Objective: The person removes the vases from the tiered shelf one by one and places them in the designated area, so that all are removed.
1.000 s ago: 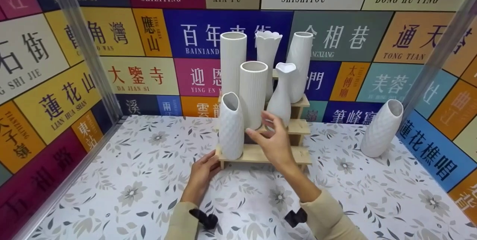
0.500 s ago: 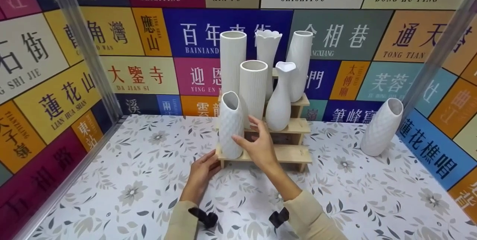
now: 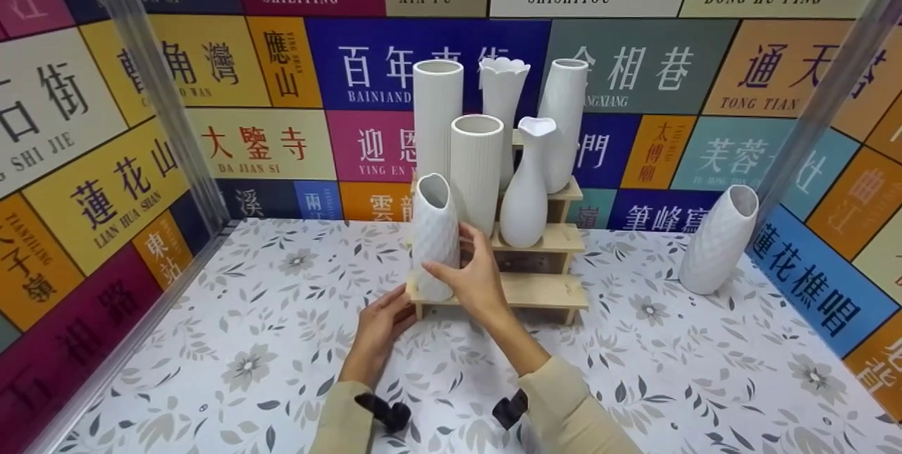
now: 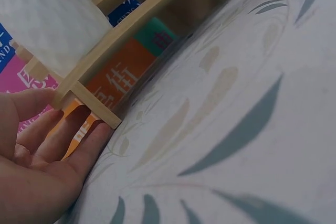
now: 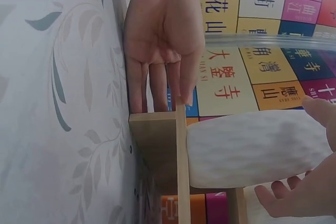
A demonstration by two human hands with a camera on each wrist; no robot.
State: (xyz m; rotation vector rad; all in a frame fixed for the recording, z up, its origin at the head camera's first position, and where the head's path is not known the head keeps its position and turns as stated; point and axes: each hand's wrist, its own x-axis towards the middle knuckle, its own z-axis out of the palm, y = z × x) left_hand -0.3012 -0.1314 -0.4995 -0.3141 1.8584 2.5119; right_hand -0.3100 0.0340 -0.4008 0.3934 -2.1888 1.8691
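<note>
A slim white vase (image 3: 435, 228) with a slanted mouth and dimpled sides stands upright at the left end of the lowest step of a wooden stepped stand (image 3: 535, 290). My right hand (image 3: 476, 281) is spread around this vase, thumb before it and fingers at its right side. In the right wrist view, the fingertips (image 5: 265, 195) lie close beside the vase; firm contact cannot be made out. My left hand (image 3: 380, 327) touches the stand's left front corner, its fingertips at the leg and board end in the left wrist view.
On the upper steps stand several white vases, among them a ribbed cylinder (image 3: 477, 172), a narrow-necked vase (image 3: 525, 193) and a scalloped one (image 3: 502, 80). Another dimpled vase (image 3: 719, 242) leans far right on the flowered tabletop (image 3: 282, 369). Sign-covered walls (image 3: 620, 52) enclose the back and sides.
My right hand has moved left and slightly down, from before the ribbed cylinder and narrow-necked vase to the front slanted-mouth vase. The left hand stays at the stand's corner; the vases have not moved.
</note>
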